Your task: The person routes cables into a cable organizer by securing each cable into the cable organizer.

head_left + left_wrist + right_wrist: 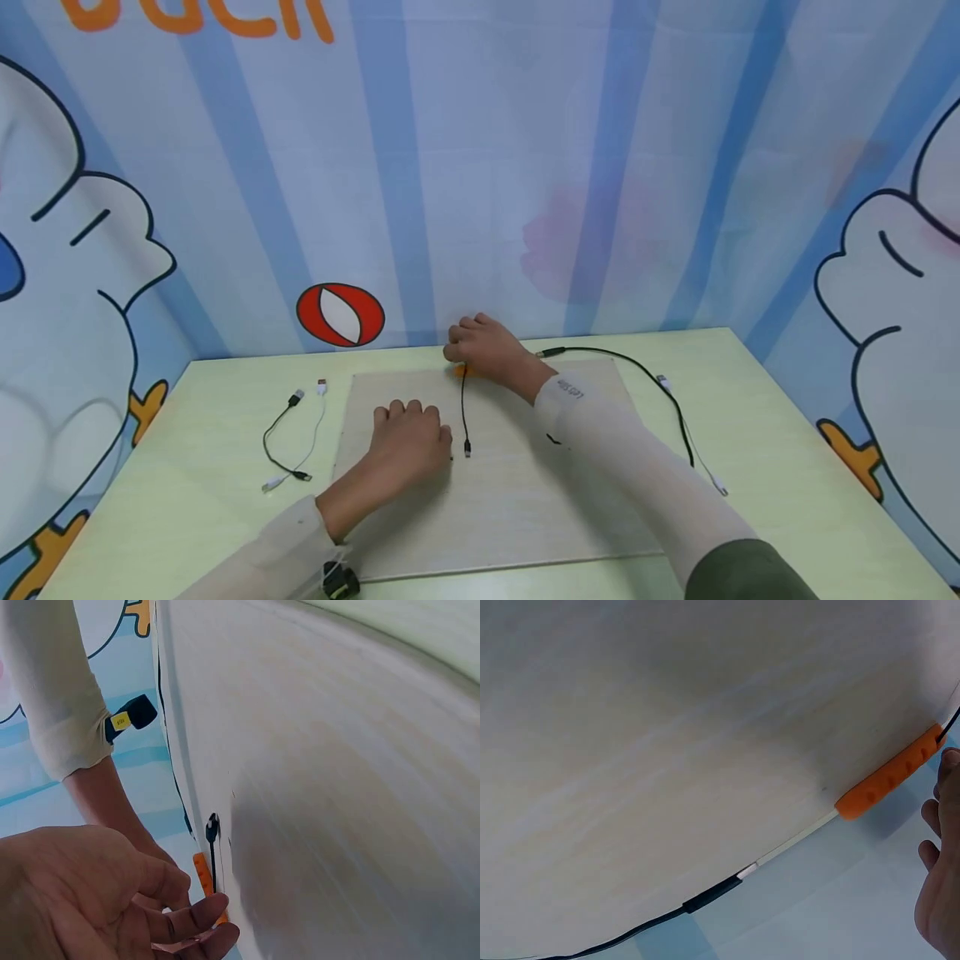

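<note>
At the far edge of the board, my right hand (487,350) curls its fingers beside an orange ridged strip (892,776). A short black cable (463,408) runs from that strip toward me, and its near plug (467,450) lies on the board. The cable's upper end is hidden by the right hand, so its grip is unclear. My left hand (408,437) hovers low over the board's left half, left of the plug. In the left wrist view, the left hand (97,892) has loosely bent fingers with nothing between them.
A pale board (525,500) covers the table's middle. Left of it lie a black cable (268,446) and a white cable (318,425), crossing. To the right are a thicker black cable (637,364) and a white cable (705,465). A printed curtain (480,167) stands behind the table.
</note>
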### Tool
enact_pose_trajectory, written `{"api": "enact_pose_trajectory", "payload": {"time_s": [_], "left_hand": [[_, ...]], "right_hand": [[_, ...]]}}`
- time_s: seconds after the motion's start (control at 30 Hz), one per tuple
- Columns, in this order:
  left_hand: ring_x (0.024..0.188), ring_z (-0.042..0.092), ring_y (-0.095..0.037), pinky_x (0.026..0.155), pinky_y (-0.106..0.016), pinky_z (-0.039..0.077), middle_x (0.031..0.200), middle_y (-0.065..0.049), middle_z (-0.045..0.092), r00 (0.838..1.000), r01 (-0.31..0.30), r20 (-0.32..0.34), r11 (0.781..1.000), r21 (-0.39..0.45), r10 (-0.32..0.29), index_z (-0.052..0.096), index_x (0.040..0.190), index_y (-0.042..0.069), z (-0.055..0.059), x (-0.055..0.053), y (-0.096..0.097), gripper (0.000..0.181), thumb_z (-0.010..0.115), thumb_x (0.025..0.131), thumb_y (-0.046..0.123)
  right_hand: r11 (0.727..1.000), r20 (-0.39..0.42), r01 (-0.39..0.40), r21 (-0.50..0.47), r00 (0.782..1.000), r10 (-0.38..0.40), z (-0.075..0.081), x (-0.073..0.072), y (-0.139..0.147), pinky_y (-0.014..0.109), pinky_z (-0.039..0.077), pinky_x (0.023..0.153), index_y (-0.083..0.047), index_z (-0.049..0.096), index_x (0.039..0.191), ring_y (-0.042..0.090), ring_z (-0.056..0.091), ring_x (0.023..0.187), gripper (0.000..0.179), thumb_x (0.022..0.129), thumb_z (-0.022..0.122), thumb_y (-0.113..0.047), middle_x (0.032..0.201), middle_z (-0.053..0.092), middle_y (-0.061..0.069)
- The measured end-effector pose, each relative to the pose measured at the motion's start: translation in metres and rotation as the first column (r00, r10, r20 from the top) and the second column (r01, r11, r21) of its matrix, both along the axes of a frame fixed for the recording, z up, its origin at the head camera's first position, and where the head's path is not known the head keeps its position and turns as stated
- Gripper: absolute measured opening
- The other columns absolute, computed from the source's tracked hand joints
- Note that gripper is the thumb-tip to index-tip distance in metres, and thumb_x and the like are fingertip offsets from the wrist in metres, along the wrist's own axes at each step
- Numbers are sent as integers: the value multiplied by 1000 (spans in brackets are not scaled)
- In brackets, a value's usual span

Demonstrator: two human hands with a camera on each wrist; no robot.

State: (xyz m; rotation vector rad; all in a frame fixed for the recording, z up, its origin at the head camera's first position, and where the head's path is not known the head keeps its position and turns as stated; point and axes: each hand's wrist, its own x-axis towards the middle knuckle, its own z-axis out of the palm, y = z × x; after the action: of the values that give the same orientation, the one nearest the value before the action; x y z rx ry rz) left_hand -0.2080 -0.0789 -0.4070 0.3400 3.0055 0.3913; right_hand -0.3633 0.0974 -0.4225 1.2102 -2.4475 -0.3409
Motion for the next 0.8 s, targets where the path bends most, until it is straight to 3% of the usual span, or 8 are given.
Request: {"api": "enact_pose_trajectory", "payload": {"time_s": [0.27,0.5,0.8], "left_hand": [[95,52,-35,94,-58,39,93,-15,60,998,-32,-46,999,-26,31,71,101,1,0,9,-14,22,65,111,19],[101,54,-37,96,-59,41,98,-17,63,995,-77,-59,996,-42,75,71,113,-2,-1,14,-28,23,66,109,20],[91,51,-34,89,-56,40,91,-15,58,992,-82,-93,996,-28,79,65,99,0,-4,25,-46,21,67,107,20]], "right_hand": [[999,-26,-30,-19,999,30,-5,6,-18,36,52,99,-28,80,123,18,65,109,20,116,61,-27,125,74,-3],[997,-60,-81,13,995,82,-7,10,-33,33,52,99,-29,79,125,18,66,111,23,117,61,-18,126,74,-4],[996,-43,-79,30,996,80,-2,19,-48,32,52,101,-29,79,127,17,65,116,25,118,59,-17,131,74,-4]]}}
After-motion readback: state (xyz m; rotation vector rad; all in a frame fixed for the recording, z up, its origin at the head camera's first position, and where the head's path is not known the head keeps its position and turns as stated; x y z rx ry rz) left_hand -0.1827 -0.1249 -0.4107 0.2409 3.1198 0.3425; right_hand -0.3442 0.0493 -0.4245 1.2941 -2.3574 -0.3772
